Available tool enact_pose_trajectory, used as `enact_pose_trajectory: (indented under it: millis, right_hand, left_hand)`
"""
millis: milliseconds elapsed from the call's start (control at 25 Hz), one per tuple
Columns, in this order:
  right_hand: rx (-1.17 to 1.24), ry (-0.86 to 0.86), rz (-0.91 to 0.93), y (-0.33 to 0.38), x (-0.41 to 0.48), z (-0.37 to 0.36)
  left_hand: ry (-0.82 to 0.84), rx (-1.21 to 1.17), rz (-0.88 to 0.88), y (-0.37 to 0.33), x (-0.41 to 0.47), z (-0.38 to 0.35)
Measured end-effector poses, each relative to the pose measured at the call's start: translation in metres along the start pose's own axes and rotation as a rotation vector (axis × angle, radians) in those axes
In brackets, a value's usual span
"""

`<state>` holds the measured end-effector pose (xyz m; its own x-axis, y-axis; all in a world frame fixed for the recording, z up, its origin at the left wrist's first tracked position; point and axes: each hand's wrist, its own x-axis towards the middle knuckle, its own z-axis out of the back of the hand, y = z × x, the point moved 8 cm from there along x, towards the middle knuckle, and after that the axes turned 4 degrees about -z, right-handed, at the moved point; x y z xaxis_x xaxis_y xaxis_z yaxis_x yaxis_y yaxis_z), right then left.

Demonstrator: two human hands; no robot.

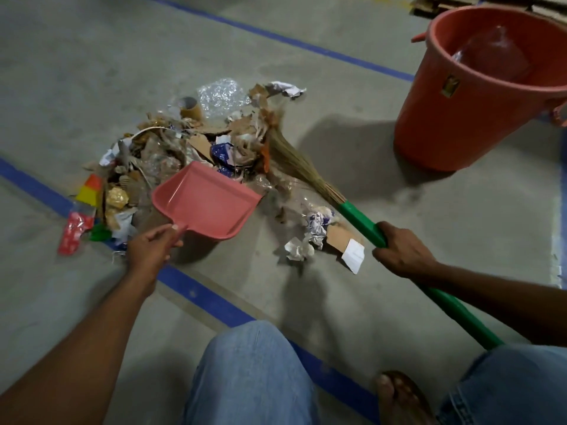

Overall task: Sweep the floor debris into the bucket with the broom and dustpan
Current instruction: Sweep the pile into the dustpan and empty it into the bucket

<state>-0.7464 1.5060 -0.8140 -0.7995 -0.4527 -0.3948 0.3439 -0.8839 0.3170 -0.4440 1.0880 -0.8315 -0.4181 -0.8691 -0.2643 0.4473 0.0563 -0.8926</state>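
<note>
A heap of floor debris [184, 148], made of cardboard scraps, crumpled paper, wrappers and bubble wrap, lies on the concrete floor. My left hand [152, 245] grips the handle of a pink dustpan [205, 202], whose empty mouth faces the heap's near edge. My right hand [402, 251] grips the green handle of a broom [294, 161]; its straw bristles rest against the heap's right side. An orange bucket [454, 118] stands at the upper right with clear plastic inside.
Blue tape lines [208, 297] cross the floor in front of my knees and behind the heap. Loose crumpled paper [299, 250] and a cardboard piece [340, 239] lie between the dustpan and the broom handle. My sandalled foot [399, 397] is at the bottom right.
</note>
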Motion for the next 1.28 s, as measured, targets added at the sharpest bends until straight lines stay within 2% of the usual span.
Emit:
enact_pose_trajectory:
  millis: [80,200,360,440,600,880,1120,1280]
  right_hand:
    - [0.0,-0.037,0.052,-0.008,-0.014,0.008]
    - [-0.103,-0.043,0.067,-0.067,-0.053,0.004]
    - [-0.316,0.039,0.005,-0.162,-0.077,-0.034]
    - [-0.411,0.099,-0.013,-0.177,-0.065,-0.049]
    - [-0.353,0.198,0.074,-0.108,-0.037,-0.045]
    - [-0.32,0.038,0.183,-0.001,0.034,0.007]
    - [-0.15,-0.049,0.23,0.009,0.016,0.02]
    - [-0.102,-0.068,0.259,0.043,0.023,0.028]
  left_hand:
    - [-0.04,-0.018,0.021,0.015,0.001,0.021]
    - [-0.058,-0.016,0.092,0.046,-0.009,0.049]
    - [-0.031,-0.031,0.181,0.086,-0.039,0.064]
    - [0.006,0.0,0.213,0.104,-0.054,0.069]
    - [0.049,0.052,0.245,0.124,-0.066,0.068]
    - [0.008,-0.039,0.193,0.103,-0.058,0.054]
    - [-0.155,-0.123,0.169,0.099,-0.062,0.095]
    - [-0.284,-0.173,0.188,0.113,-0.085,0.133]
